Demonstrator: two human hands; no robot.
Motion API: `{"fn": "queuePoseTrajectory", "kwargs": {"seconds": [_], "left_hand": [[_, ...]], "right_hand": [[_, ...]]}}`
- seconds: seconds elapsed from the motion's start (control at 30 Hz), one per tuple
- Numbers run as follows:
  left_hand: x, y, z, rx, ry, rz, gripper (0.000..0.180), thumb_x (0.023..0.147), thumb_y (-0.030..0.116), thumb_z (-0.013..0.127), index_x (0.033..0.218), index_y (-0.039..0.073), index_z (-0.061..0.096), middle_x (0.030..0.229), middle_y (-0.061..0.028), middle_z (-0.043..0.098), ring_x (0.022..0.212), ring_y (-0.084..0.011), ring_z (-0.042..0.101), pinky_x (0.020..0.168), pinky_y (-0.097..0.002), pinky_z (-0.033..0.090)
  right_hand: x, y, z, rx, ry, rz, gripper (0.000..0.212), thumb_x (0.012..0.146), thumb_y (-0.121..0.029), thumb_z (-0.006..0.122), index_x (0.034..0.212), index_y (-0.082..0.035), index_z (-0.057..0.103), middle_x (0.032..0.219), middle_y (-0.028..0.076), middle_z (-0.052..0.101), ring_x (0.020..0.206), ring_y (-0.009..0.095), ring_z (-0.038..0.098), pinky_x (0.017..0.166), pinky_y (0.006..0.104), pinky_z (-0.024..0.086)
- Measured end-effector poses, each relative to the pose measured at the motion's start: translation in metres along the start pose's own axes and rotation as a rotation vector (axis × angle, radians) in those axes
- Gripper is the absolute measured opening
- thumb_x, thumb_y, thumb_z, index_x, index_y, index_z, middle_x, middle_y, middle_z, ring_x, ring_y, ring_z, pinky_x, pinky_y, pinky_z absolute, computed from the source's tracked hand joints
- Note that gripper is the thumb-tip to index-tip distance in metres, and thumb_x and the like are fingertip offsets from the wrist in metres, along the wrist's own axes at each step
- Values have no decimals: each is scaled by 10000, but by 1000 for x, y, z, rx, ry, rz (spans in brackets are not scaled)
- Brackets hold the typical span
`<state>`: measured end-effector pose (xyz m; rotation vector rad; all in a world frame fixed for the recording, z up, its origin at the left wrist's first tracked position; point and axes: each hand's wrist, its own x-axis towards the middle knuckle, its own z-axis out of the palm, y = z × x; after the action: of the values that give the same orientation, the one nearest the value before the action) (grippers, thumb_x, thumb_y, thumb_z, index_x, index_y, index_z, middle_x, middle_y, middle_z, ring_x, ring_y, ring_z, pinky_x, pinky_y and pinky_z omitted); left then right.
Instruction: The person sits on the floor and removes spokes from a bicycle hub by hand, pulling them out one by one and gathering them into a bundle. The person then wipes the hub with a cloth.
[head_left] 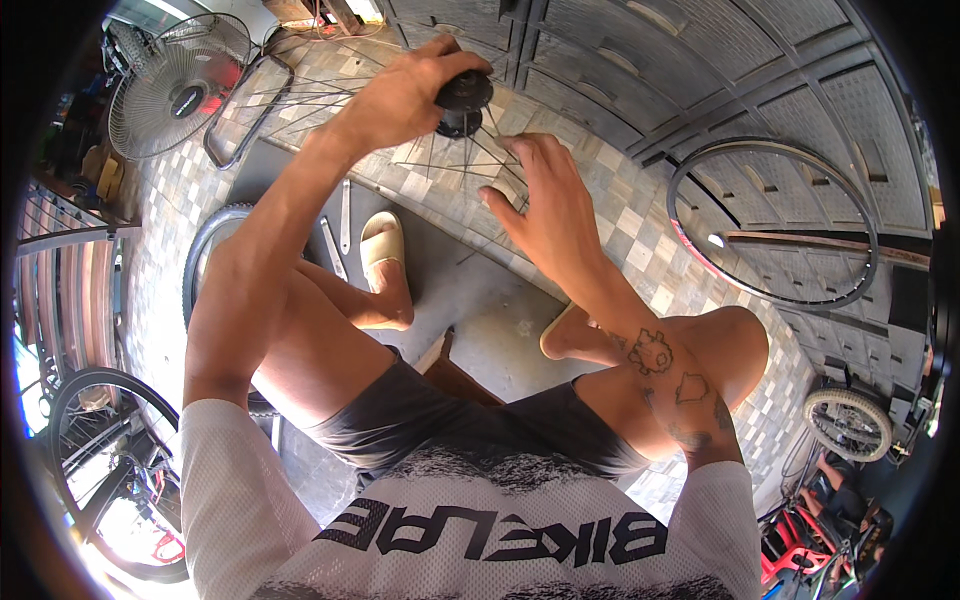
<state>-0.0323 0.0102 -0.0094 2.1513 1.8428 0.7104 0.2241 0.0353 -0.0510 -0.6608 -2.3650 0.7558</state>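
My left hand is closed over a black bicycle hub, its fingers wrapped across the top end. Thin metal spokes hang loosely from the hub and fan out. Others stretch away to the left behind my left wrist. To the right of the hub, my right hand is spread, thumb apart from the fingers. Its fingertips are by the spoke ends and seem to touch them; whether any spoke is pinched I cannot make out. No rim surrounds the hub.
Two wrenches lie on the dark mat beside my sandalled foot. A bare bicycle rim leans against grey drawers at right. A fan stands far left. Bicycle wheels are at lower left.
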Motion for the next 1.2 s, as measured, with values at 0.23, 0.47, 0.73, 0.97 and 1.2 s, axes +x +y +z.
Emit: {"fn": "queuePoseTrajectory", "kwargs": {"seconds": [0.23, 0.47, 0.73, 0.97, 1.2], "left_hand": [[-1, 24, 20, -42, -15, -1, 705, 742, -183, 673, 1383, 109, 660, 1266, -153, 634, 1155, -438, 672, 986, -490, 568], [-2, 11, 12, 27, -23, 9, 658, 775, -151, 704, 1370, 128, 675, 1261, -150, 643, 1147, -428, 675, 982, -490, 574], [-3, -1, 12, 73, -3, 21, 639, 783, -146, 687, 1363, 122, 676, 1256, -142, 646, 1117, -421, 687, 961, -495, 571], [0, 5, 9, 30, -32, 17, 707, 747, -163, 657, 1395, 119, 652, 1258, -148, 634, 1166, -428, 667, 999, -500, 557], [1, 12, 13, -37, -26, 4, 726, 729, -178, 644, 1391, 120, 659, 1276, -152, 624, 1218, -424, 646, 1038, -493, 541]], "right_hand": [[21, 8, 15, 356, -44, 360, 346, 947, -286, 829, 1141, -9, 754, 1171, 146, 641, 1042, 269, 647, 951, 384, 521], [16, 15, -3, 224, -201, 333, 323, 1017, -271, 751, 1160, 19, 763, 1094, 147, 686, 980, 268, 693, 874, 393, 553], [-2, 6, 0, 234, -57, 200, 182, 987, -148, 725, 1019, 31, 725, 1018, 187, 711, 896, 378, 693, 778, 454, 536], [2, 4, 4, 274, -134, 176, 162, 959, -145, 738, 971, 15, 722, 1130, 169, 702, 889, 359, 701, 806, 443, 561], [4, 3, 7, 2, -109, 70, 184, 903, -160, 758, 963, 13, 739, 1247, 132, 655, 1021, 332, 677, 850, 459, 569]]}}
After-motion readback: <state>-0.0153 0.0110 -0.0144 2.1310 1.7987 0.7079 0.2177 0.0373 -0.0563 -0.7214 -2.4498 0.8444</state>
